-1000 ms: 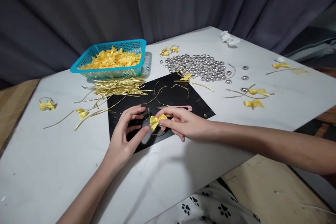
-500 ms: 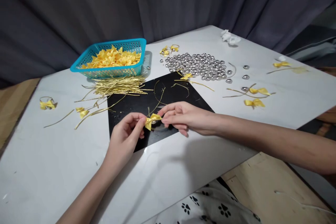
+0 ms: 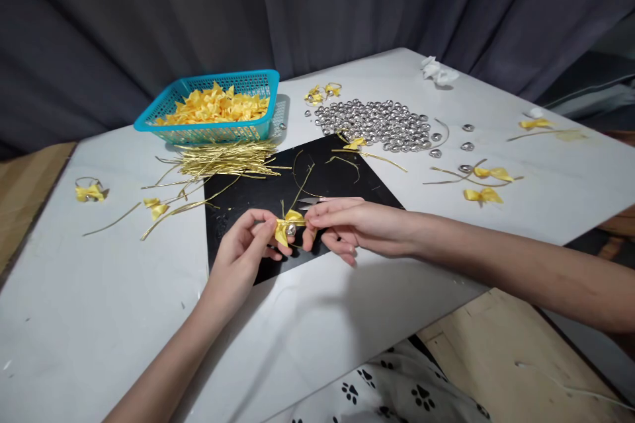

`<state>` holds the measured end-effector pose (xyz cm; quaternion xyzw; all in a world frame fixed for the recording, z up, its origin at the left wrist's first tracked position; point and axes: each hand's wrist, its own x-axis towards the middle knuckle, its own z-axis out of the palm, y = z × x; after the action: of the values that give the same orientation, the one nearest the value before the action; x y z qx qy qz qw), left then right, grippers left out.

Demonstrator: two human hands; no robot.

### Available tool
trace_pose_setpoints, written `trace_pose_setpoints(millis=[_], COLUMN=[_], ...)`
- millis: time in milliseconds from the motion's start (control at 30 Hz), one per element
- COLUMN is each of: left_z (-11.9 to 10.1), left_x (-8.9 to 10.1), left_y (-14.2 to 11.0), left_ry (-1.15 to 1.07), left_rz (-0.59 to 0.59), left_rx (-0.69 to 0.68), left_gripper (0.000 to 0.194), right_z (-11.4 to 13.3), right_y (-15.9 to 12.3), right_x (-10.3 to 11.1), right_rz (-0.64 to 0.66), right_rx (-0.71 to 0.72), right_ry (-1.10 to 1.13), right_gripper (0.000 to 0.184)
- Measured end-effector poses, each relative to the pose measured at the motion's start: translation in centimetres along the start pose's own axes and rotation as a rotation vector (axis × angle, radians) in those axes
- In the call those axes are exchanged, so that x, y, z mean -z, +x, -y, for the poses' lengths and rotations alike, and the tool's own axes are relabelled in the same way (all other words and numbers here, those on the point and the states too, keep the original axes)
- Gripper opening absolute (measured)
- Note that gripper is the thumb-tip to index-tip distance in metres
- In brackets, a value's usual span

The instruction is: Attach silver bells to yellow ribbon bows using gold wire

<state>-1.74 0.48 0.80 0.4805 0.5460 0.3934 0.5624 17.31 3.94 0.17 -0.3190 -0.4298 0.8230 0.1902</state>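
Note:
Over the black mat (image 3: 238,208), my left hand (image 3: 241,244) is closed on the left side of a yellow ribbon bow (image 3: 280,231), thumb against fingers. A small silver jingle bell (image 3: 290,229) shows on the front of the bow. My right hand (image 3: 364,223) pinches at the bow's right side, where a thin gold tie runs into its fingertips; its other fingers are loosely curled. Pointed metal blades (image 3: 310,200), perhaps scissors, show just behind my right hand, which hides the rest. Cut gold strands (image 3: 303,186) lie on the mat.
A blue basket (image 3: 143,120) of yellow bows stands at the back left, with a heap of gold ties (image 3: 223,160) before it. Many silver bells (image 3: 372,124) lie behind the mat. More bows (image 3: 483,195) and ties lie right. Crumpled white tissue (image 3: 436,71) sits at the back.
The bow has turned so that its bell now faces me. My right fingers have shifted slightly and now pinch the gold tie at its right side. More of the metal blades shows.

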Motion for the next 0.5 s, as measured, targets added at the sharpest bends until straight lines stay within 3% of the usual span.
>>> trace_pose_setpoints(millis=[267,500], left_z=[0.34,0.05], left_x=[0.23,0.28], left_y=[0.11,0.01], left_ry=[-0.011,0.005], left_rz=[-0.015,0.021], left_rx=[-0.001,0.015], left_gripper=[0.022,0.020], right_z=[0.46,0.38], right_y=[-0.15,-0.29], right_x=[0.16,-0.33], right_rz=[0.025,-0.235], right_rx=[-0.072,0.069], right_ry=[0.099,-0.068], right_gripper=[0.010,0.028])
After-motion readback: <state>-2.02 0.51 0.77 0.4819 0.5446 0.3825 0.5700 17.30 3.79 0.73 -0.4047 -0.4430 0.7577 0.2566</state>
